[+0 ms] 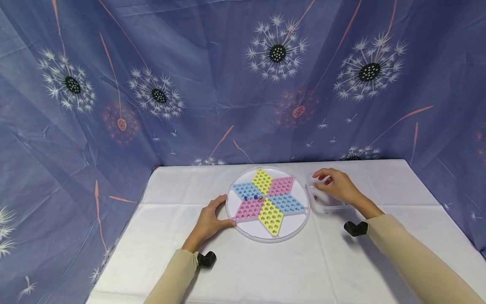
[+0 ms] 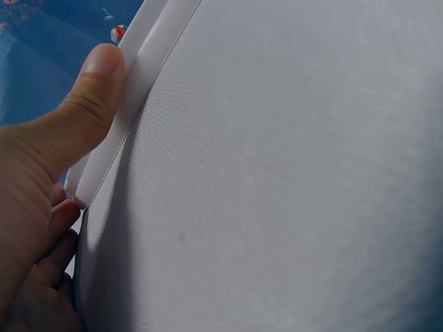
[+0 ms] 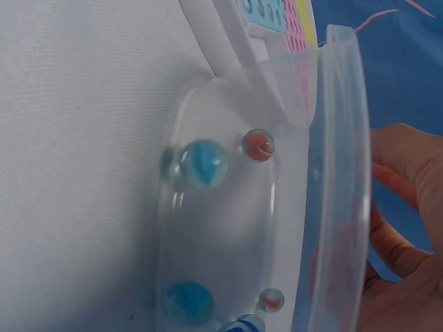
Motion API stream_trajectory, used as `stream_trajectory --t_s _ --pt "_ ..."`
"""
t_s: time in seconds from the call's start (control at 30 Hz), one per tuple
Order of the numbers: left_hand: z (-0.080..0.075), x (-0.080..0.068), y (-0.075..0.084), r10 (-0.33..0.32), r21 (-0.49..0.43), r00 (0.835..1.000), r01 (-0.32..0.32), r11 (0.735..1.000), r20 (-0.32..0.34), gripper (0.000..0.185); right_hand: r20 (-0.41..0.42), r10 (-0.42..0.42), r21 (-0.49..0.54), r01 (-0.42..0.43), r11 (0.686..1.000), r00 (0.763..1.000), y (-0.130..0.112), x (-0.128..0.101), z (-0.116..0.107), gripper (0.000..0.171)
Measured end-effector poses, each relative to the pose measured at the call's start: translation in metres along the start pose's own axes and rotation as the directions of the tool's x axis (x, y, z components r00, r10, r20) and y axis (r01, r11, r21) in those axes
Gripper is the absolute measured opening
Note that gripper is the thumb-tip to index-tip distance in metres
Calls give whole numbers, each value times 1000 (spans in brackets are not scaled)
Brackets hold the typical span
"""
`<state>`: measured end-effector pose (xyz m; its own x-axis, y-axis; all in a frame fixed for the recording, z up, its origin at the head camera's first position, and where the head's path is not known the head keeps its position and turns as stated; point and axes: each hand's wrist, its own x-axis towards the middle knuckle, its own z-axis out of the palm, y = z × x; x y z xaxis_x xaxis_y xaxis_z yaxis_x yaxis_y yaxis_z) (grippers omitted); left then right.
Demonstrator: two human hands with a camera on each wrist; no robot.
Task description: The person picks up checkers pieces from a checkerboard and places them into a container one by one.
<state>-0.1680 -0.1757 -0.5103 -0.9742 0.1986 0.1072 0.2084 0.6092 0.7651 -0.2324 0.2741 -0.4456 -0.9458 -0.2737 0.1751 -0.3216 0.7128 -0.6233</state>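
A round white Chinese checkers board point(image 1: 252, 230) with a pink, blue and yellow star lies flat on the table. My left hand point(image 1: 210, 217) rests against its left rim, thumb and fingers spread along the edge. Two blue marbles point(image 1: 256, 197) and a red one point(image 1: 260, 198) sit in holes left of the star's centre. To the right, my right hand point(image 1: 338, 185) hovers over a clear plastic container point(image 1: 328, 208), fingers loosely bent with a gap from the thumb; no marble shows between them. Through the container wall appear light-blue marbles point(image 3: 204, 164) and red-and-clear marbles point(image 3: 258, 145).
White cloth point(image 1: 273, 274) covers the table. Behind it hangs a blue curtain point(image 1: 220, 84) with dandelion prints. The container stands close beside the board's right rim. Black wrist devices point(image 1: 206, 259) sit at both cuffs.
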Motion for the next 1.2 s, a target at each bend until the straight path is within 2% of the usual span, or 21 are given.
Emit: stream_trajectory --t_s 0.43,0.67,0.97,1.2 --pt "-2 2 3 6 2 1000 -6 1000 12 104 -19 -90 1 91 996 996 -17 10 -9 26" --pt "-1 1 1 -4 2 1000 4 1000 16 103 30 -71 10 70 997 997 -29 14 -14 29" --pt "-1 0 1 2 12 1000 -3 1000 11 103 50 -119 4 119 993 992 -41 19 -15 32" --pt "-1 1 0 2 7 1000 -2 1000 13 103 61 -126 20 125 992 990 -47 21 -13 32"
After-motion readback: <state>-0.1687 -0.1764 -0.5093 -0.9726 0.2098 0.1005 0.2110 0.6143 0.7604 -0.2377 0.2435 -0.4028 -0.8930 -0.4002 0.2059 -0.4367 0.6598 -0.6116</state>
